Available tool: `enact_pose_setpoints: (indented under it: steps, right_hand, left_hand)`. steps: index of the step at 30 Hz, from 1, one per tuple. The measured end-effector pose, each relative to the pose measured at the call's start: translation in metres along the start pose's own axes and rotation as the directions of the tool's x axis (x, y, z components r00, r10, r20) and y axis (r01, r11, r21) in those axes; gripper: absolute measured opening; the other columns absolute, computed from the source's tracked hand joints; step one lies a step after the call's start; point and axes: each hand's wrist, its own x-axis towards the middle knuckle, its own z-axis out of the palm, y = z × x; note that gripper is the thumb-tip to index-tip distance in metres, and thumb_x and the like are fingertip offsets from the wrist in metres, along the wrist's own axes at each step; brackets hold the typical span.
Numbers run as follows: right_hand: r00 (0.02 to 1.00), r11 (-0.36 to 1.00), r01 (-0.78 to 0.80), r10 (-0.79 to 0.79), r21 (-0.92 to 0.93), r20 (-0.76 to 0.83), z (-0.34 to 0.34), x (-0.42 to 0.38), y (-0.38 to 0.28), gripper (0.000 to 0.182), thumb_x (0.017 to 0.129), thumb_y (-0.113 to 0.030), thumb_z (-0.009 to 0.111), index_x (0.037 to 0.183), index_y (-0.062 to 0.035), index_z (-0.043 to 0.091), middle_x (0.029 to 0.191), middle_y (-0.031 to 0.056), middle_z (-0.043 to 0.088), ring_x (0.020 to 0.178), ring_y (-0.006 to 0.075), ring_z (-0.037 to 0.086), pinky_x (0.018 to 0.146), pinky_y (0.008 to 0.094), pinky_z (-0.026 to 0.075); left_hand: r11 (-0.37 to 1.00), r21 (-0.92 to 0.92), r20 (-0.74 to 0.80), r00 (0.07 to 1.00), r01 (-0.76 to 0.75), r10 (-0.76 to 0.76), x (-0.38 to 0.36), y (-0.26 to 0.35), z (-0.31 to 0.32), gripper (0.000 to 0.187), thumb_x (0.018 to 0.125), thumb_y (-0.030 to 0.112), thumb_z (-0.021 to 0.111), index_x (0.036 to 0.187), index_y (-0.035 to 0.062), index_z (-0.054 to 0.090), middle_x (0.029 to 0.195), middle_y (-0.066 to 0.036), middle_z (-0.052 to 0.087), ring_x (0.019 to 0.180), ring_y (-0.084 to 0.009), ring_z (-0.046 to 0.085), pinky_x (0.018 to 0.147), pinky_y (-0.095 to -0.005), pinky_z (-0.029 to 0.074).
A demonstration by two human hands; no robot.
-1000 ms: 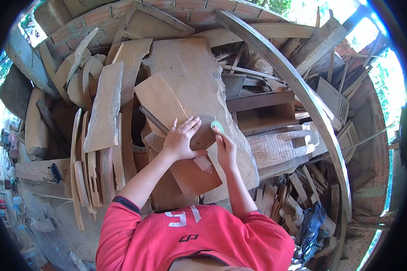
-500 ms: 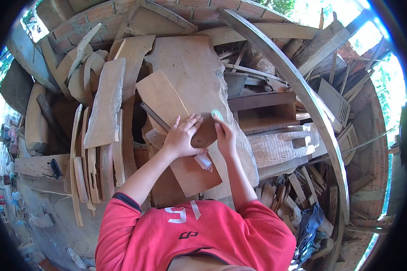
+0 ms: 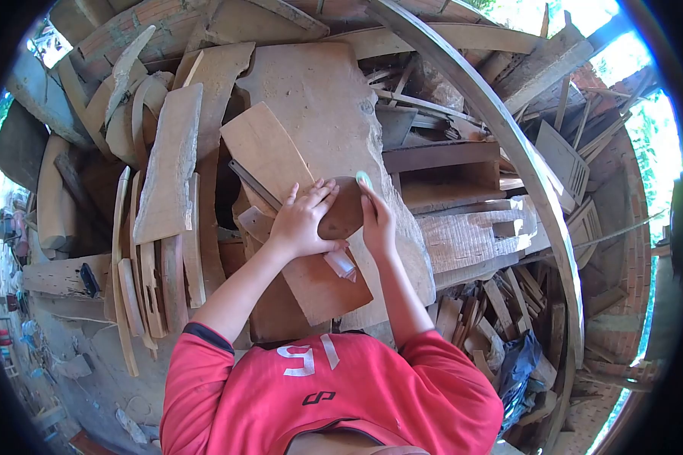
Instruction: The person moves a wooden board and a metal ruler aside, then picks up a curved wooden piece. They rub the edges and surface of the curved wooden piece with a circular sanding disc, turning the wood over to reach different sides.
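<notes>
A dark, rounded flat piece (image 3: 341, 213) lies between my hands on top of stacked thin boards. My left hand (image 3: 303, 222) rests on it with fingers spread, pressing its left side. At its upper right edge, my right hand (image 3: 376, 216) pinches a small pale green disc (image 3: 363, 180). A small clear plastic item (image 3: 339, 264) lies just below my left thumb on a brown board (image 3: 330, 292). The light board (image 3: 264, 144) extends up and left from my left hand, with a dark narrow strip (image 3: 252, 183) along its lower left edge.
A wide wooden slab (image 3: 303, 83) lies under the work. Upright offcuts (image 3: 171, 167) stand at the left. A long curved beam (image 3: 501, 136) arches on the right, over scrap wood and a dark plastic bag (image 3: 520, 371).
The view has shifted slightly, so the scene sits a little higher and further left. My right hand with the green disc has moved slightly along the rounded piece's edge.
</notes>
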Motion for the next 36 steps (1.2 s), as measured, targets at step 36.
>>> enact_pose_setpoints:
  steps: [36]
  right_hand:
    - [0.967,0.971,-0.225,0.212,-0.083,-0.143,-0.009,-0.043,-0.021,0.022,0.092,-0.009,0.050,0.109,0.0000,0.061,0.103,0.0154,0.065,0.098,0.0178,0.060,0.086,0.0282,0.044]
  left_hand:
    - [1.000,-0.011,-0.060,0.998,-0.021,0.020,-0.002,-0.001,0.002,0.098,0.063,0.064,0.064,0.136,0.0059,0.036,0.141,-0.010,0.036,0.131,-0.0242,0.032,0.107,-0.0516,0.021]
